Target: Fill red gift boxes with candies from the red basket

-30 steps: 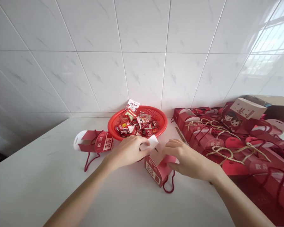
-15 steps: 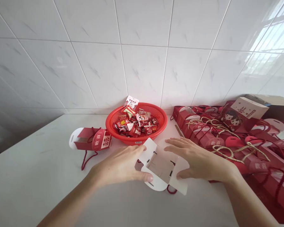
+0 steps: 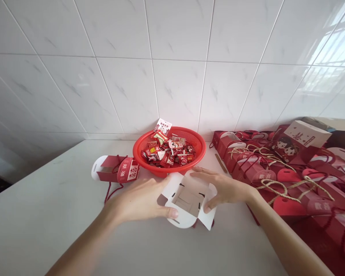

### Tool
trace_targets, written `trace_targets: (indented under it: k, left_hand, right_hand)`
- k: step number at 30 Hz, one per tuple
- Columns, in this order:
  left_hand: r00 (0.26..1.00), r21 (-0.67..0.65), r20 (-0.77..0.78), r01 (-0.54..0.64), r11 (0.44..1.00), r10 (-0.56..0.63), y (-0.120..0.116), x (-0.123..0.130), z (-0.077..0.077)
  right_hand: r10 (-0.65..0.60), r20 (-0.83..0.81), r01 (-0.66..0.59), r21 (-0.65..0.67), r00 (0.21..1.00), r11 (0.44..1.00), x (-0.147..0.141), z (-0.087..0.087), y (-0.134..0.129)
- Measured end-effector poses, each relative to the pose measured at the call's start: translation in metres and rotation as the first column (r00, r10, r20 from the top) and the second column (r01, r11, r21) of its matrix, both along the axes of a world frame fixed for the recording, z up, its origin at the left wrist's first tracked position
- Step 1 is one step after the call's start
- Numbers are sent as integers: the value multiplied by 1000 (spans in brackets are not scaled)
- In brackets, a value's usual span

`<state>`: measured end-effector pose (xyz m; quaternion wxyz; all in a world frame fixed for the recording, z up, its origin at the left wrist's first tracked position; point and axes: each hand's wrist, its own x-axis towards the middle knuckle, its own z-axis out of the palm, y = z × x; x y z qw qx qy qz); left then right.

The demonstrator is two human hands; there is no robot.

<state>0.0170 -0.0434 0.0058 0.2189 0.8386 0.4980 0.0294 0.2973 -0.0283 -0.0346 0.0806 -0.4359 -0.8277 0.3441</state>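
In front of me stands a small paper gift box (image 3: pixel 186 201), its white flaps spread and the bare inside showing, with dark cord ends poking through the walls. My left hand (image 3: pixel 143 203) grips its left side, thumb over the rounded front flap and fingers behind. On the opposite side my right hand (image 3: pixel 221 188) holds the box, thumb against the right flap and fingers stretched along the back. Just behind it is a red plastic basket (image 3: pixel 201 151) heaped with wrapped sweets (image 3: pixel 168 151).
Another red gift box (image 3: pixel 107 170) with a cord handle lies on the white table (image 3: pixel 46 211) at left. Many red boxes (image 3: pixel 253 172) with cord and rope (image 3: pixel 284 188) handles crowd the right side. A tiled wall (image 3: pixel 178 88) rises behind.
Both hands and the box have shifted slightly left in view. My right hand has come inward, nearer the box, and its flaps stand more upright.
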Motion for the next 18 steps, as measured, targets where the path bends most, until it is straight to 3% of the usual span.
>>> trace_targets:
  k: [5,11,14,18]
  left_hand:
    - [997,-52,-60,-40,998,37,0,-10,11]
    - [999,-8,8,-44,999,44,2,-16,16]
    - [995,11,21,-95,995,94,19,-23,21]
    - [994,-9,70,-81,997,81,64,-22,22]
  right_hand:
    - [8,-21,-6,100,1000,995,-9,0,-3]
    - [19,-153,30,311,988,950,-7,18,-5]
    - [25,-336,113,384,941,916,-11,29,7]
    - [-56,-572,302,346,818,888,-26,35,44]
